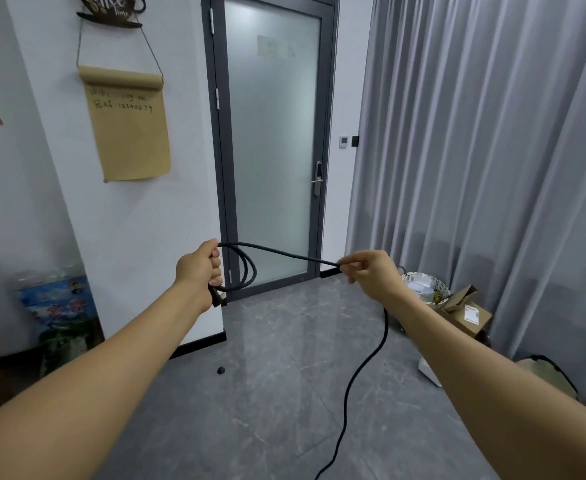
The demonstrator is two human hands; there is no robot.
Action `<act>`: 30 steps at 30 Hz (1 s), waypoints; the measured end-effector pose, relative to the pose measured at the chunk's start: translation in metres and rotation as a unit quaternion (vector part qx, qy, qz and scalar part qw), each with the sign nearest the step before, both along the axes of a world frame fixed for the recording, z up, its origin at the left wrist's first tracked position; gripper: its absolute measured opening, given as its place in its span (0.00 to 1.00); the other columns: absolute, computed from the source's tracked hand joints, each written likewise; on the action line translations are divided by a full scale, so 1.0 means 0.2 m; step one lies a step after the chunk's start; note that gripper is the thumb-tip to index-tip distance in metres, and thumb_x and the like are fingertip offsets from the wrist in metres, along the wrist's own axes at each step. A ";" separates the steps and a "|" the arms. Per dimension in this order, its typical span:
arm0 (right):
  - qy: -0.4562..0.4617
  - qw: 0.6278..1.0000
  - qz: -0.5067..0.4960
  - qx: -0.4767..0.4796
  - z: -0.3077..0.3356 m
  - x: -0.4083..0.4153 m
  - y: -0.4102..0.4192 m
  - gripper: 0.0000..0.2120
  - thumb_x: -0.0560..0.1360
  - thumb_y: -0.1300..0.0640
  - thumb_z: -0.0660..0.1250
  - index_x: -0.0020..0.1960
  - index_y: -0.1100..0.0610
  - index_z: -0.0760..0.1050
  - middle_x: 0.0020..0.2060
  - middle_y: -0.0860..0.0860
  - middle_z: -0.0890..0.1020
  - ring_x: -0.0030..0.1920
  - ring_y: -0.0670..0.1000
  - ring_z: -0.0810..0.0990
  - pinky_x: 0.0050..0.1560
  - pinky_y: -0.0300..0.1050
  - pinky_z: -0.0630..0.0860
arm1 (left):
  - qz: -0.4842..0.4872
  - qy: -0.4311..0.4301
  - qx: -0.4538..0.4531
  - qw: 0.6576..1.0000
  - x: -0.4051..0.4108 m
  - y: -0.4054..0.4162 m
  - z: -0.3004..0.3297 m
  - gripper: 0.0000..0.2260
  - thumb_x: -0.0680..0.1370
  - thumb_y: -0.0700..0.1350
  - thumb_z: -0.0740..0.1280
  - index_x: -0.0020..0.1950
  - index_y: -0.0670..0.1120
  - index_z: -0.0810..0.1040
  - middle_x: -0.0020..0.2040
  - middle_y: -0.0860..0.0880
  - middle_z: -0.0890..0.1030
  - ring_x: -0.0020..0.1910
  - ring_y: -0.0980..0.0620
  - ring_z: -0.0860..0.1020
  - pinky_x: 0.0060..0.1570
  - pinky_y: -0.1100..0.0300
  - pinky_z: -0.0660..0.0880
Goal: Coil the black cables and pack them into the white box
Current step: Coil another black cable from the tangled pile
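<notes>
While the left hand [200,268] grips several loops of black cable [277,252], the right hand [367,270] pinches its taut run; the remainder trails to the floor [267,393]. Paper scroll [129,126]: "12345679".

It looked like a small office or meeting room: a frosted glass door [272,150] with an electronic lock [317,178], grey floor-length curtains [485,133], grey tiled floor [267,375], a handwritten paper roll notice [129,126] and a wastebasket [423,289].
</notes>
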State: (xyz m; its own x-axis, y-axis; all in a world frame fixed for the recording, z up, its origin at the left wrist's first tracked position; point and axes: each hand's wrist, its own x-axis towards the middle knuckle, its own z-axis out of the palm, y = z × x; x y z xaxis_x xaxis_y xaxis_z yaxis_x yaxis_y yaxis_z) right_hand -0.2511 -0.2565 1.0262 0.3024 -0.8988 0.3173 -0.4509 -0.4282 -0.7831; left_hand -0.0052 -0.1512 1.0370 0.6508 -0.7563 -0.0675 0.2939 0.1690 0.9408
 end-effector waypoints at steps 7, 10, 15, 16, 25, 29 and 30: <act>0.274 0.938 -0.076 -0.200 0.06 0.11 0.10 0.14 0.76 0.63 0.59 0.54 0.53 0.81 0.48 0.53 0.83 0.47 0.58 0.80 0.39 0.43 0.70 | 0.036 -0.176 -0.020 0.984 -0.01 -0.01 0.02 0.16 0.82 0.48 0.56 0.35 0.46 0.64 0.30 0.50 0.61 0.26 0.54 0.58 0.28 0.62 0.57; 0.397 0.871 -0.056 -0.284 0.06 0.16 0.15 0.12 0.71 0.68 0.59 0.47 0.57 0.79 0.43 0.54 0.81 0.38 0.57 0.76 0.32 0.42 0.64 | 0.030 -0.163 -0.039 0.985 -0.05 -0.02 0.03 0.15 0.83 0.47 0.54 0.36 0.46 0.64 0.30 0.51 0.61 0.26 0.55 0.57 0.27 0.62 0.57; 0.211 0.968 -0.015 -0.137 0.07 0.13 0.08 0.10 0.77 0.59 0.63 0.53 0.55 0.82 0.47 0.53 0.82 0.47 0.56 0.80 0.43 0.46 0.75 | 0.091 0.009 -0.033 0.995 -0.01 -0.03 0.07 0.15 0.81 0.44 0.56 0.34 0.46 0.65 0.29 0.51 0.63 0.17 0.58 0.58 0.19 0.67 0.59; 0.170 0.979 -0.007 -0.109 0.07 0.12 0.07 0.09 0.77 0.58 0.64 0.53 0.58 0.82 0.44 0.54 0.82 0.45 0.54 0.79 0.44 0.46 0.75 | 0.098 0.027 -0.029 0.994 0.00 -0.03 0.06 0.16 0.81 0.44 0.56 0.34 0.45 0.65 0.29 0.51 0.63 0.17 0.58 0.58 0.19 0.67 0.59; 0.043 0.998 -0.046 -0.026 0.00 0.04 -0.01 0.05 0.76 0.57 0.66 0.43 0.56 0.79 0.32 0.51 0.78 0.35 0.52 0.76 0.36 0.40 0.70 | 0.127 0.027 -0.019 0.991 0.03 -0.04 0.06 0.16 0.81 0.44 0.55 0.33 0.46 0.64 0.29 0.51 0.63 0.21 0.55 0.59 0.23 0.64 0.59; 0.259 0.941 -0.053 -0.209 0.04 0.12 0.10 0.08 0.76 0.58 0.61 0.45 0.55 0.79 0.40 0.52 0.82 0.43 0.57 0.79 0.37 0.43 0.70 | 0.110 -0.198 -0.006 0.974 -0.02 -0.07 0.04 0.17 0.82 0.49 0.51 0.34 0.46 0.62 0.31 0.50 0.63 0.28 0.51 0.60 0.29 0.60 0.61; 0.294 0.925 -0.031 -0.239 0.06 0.14 0.12 0.08 0.75 0.58 0.61 0.44 0.55 0.79 0.39 0.52 0.82 0.43 0.57 0.79 0.36 0.43 0.69 | 0.100 -0.247 -0.002 0.964 -0.04 -0.07 0.03 0.17 0.83 0.49 0.51 0.34 0.47 0.62 0.32 0.50 0.64 0.28 0.51 0.61 0.28 0.60 0.62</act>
State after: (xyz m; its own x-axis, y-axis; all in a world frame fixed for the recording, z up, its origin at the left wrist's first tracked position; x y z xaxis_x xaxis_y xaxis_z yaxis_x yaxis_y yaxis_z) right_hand -0.2229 -0.2320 1.0377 0.5012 -0.7205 0.4792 -0.7747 -0.6204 -0.1225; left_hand -0.0128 -0.1660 1.0429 0.7353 -0.6120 0.2911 -0.2289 0.1800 0.9567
